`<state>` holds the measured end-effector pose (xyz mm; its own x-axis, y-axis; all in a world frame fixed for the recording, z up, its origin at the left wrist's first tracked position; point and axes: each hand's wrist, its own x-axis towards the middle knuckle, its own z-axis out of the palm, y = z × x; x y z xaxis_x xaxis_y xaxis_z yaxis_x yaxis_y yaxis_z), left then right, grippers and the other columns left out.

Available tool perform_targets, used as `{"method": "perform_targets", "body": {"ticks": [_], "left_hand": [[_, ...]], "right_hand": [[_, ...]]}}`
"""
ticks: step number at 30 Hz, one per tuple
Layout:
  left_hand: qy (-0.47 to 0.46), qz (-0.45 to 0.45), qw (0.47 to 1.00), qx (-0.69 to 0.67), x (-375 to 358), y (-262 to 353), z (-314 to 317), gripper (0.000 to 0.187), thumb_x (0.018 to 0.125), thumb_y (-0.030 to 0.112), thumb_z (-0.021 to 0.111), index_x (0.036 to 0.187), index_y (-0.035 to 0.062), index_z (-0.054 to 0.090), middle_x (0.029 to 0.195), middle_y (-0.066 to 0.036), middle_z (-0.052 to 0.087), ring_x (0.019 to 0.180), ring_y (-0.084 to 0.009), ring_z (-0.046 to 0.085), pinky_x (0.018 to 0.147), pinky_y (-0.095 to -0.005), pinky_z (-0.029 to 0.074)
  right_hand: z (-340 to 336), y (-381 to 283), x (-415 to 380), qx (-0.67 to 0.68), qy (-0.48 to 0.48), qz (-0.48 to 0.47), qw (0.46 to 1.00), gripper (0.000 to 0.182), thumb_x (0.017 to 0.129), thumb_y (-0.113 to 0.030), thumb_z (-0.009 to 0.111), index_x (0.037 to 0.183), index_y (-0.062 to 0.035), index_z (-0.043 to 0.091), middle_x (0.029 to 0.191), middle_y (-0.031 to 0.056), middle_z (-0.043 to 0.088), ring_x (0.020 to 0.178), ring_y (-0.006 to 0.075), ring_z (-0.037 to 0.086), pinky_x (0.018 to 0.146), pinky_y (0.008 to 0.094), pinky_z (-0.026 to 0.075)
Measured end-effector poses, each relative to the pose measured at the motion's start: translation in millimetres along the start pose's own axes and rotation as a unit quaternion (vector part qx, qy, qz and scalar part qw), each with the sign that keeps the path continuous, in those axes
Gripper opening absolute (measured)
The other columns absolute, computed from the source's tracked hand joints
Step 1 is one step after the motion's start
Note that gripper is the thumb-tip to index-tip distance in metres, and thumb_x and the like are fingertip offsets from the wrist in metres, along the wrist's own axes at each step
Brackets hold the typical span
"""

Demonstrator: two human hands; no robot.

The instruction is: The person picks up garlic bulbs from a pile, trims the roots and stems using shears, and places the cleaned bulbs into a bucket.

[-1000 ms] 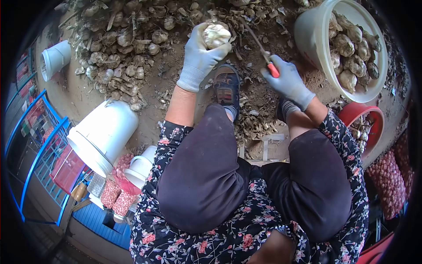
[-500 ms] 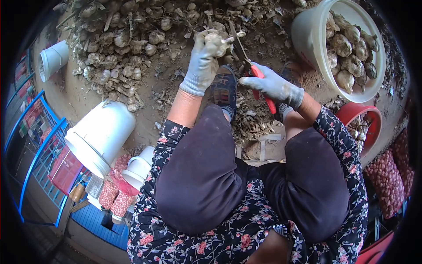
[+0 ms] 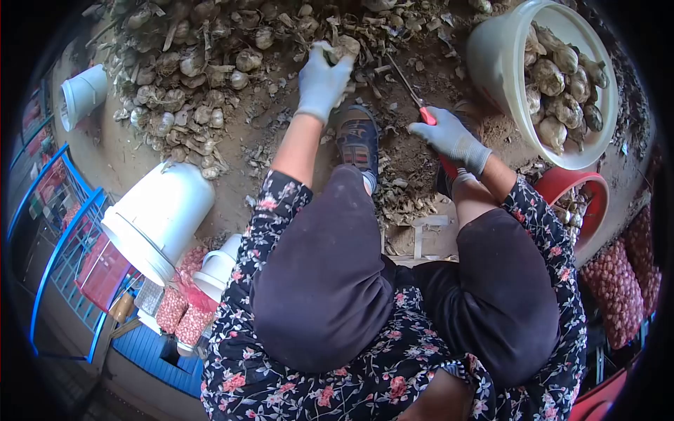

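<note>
My left hand (image 3: 323, 84), in a pale work glove, is at the near edge of the garlic heap. Its thumb and fingers are apart, right beside a garlic bulb (image 3: 346, 48); whether they touch it is hard to tell. In my gloved right hand (image 3: 451, 140) are red-handled shears (image 3: 426, 115), the long dark blades pointing up and left over the soil. The palm and fingers hide part of the handles. Loose garlic bulbs (image 3: 191, 64) with dry stalks cover the ground ahead and to the left.
At the upper right a white bucket (image 3: 491, 63) holds garlic bulbs, with a red bucket (image 3: 598, 210) of garlic below it. A large white bucket (image 3: 165, 210) lies tipped at left. Net sacks (image 3: 614, 291) stand at the right. My shoe (image 3: 357, 137) is between my hands.
The garlic bulb that was in my left hand is no longer seen there, and the fingers have spread. My right hand has drawn slightly right with the shears, away from the left hand.
</note>
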<state>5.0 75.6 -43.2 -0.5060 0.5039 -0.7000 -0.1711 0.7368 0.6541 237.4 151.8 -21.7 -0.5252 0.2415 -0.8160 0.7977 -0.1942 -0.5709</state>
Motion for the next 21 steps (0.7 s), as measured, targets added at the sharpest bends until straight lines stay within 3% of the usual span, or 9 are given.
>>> {"method": "perform_targets", "body": {"ticks": [1, 2, 4, 5, 7, 10, 13, 17, 21], "left_hand": [[0.07, 0.06, 0.981, 0.17, 16.1, 1.2, 7.9, 0.051, 0.078, 0.038, 0.068, 0.099, -0.0078, 0.058, 0.089, -0.02, 0.063, 0.086, -0.0321, 0.066, 0.072, -0.038, 0.053], [0.138, 0.117, 0.925, 0.333, 29.4, 1.0, 12.7, 0.061, 0.074, 0.042, 0.07, 0.103, -0.0098, 0.058, 0.098, -0.026, 0.064, 0.094, -0.0369, 0.064, 0.083, -0.0403, 0.051], [0.088, 0.078, 0.942, 0.315, 42.4, 4.8, 7.8, 0.068, 0.07, 0.045, 0.071, 0.106, -0.0101, 0.057, 0.105, -0.029, 0.061, 0.101, -0.0382, 0.061, 0.089, -0.0397, 0.048], [0.038, 0.04, 0.953, 0.299, 46.0, 5.2, 4.5, 0.075, 0.067, 0.049, 0.073, 0.109, -0.0105, 0.057, 0.113, -0.031, 0.059, 0.108, -0.0395, 0.058, 0.095, -0.0392, 0.044], [0.039, 0.049, 0.953, 0.295, 43.4, 5.0, 1.1, 0.073, 0.065, 0.046, 0.075, 0.112, -0.0075, 0.058, 0.113, -0.028, 0.06, 0.105, -0.0358, 0.06, 0.093, -0.0387, 0.046], [0.023, 0.097, 0.938, 0.332, 27.5, -1.3, -1.3, 0.056, 0.065, 0.036, 0.079, 0.107, 0.0036, 0.062, 0.102, -0.018, 0.066, 0.093, -0.0307, 0.065, 0.081, -0.0374, 0.049], [0.032, 0.139, 0.922, 0.36, 6.9, 2.0, -0.6, 0.061, 0.065, 0.038, 0.078, 0.111, 0.0049, 0.058, 0.105, -0.021, 0.065, 0.098, -0.035, 0.063, 0.085, -0.0418, 0.049], [0.043, 0.137, 0.889, 0.435, -11.3, 15.7, 4.7, 0.056, 0.067, 0.036, 0.076, 0.11, 0.0081, 0.055, 0.106, -0.019, 0.064, 0.098, -0.0347, 0.063, 0.085, -0.0421, 0.05], [0.009, 0.064, 0.891, 0.45, -14.0, 22.2, -2.4, 0.049, 0.073, 0.035, 0.071, 0.106, 0.0038, 0.054, 0.106, -0.016, 0.062, 0.098, -0.0311, 0.062, 0.082, -0.041, 0.051]], "right_hand": [[-0.8, -1.3, 0.4, -0.039, 0.022, -0.016, 0.999, 0.041, 0.079, -0.038, 0.064, 0.09, 0.0004, 0.056, 0.082, 0.0183, 0.062, 0.08, 0.0256, 0.062, 0.073, 0.0358, 0.046], [-2.0, -2.2, 1.0, -0.041, 0.023, -0.016, 0.999, 0.041, 0.079, -0.038, 0.064, 0.09, 0.0004, 0.056, 0.082, 0.0183, 0.062, 0.08, 0.0256, 0.062, 0.073, 0.0358, 0.046], [-3.7, -3.5, 1.3, -0.035, 0.024, 0.005, 0.999, 0.044, 0.079, -0.039, 0.062, 0.094, 0.0016, 0.056, 0.091, 0.025, 0.062, 0.091, 0.0349, 0.061, 0.082, 0.0394, 0.045], [-4.9, -4.3, 0.9, -0.036, 0.024, 0.004, 0.999, 0.044, 0.079, -0.039, 0.062, 0.094, 0.0016, 0.056, 0.091, 0.025, 0.062, 0.091, 0.0349, 0.061, 0.082, 0.0394, 0.045], [-7.0, -6.4, -0.5, -0.184, 0.077, -0.047, 0.979, 0.05, 0.081, -0.041, 0.059, 0.102, 0.0035, 0.052, 0.096, 0.0276, 0.062, 0.095, 0.0393, 0.061, 0.086, 0.0425, 0.045], [-7.5, -14.1, 2.5, -0.221, 0.073, -0.04, 0.972, 0.05, 0.082, -0.042, 0.06, 0.106, 0.0, 0.049, 0.103, 0.0291, 0.059, 0.101, 0.0419, 0.057, 0.086, 0.0456, 0.043], [-4.3, -23.7, 11.3, -0.226, 0.085, -0.089, 0.966, 0.057, 0.082, -0.043, 0.056, 0.11, 0.0058, 0.047, 0.101, 0.0318, 0.06, 0.101, 0.0418, 0.059, 0.09, 0.0446, 0.044], [-1.3, -35.7, 23.4, -0.237, 0.045, -0.113, 0.964, 0.053, 0.083, -0.041, 0.056, 0.108, 0.0041, 0.048, 0.102, 0.0282, 0.061, 0.1, 0.042, 0.058, 0.089, 0.0448, 0.044], [-6.7, -29.1, 19.8, -0.175, 0.056, -0.153, 0.971, 0.039, 0.081, -0.035, 0.059, 0.092, 0.0019, 0.055, 0.094, 0.0272, 0.061, 0.094, 0.0416, 0.059, 0.08, 0.0458, 0.045]]}}
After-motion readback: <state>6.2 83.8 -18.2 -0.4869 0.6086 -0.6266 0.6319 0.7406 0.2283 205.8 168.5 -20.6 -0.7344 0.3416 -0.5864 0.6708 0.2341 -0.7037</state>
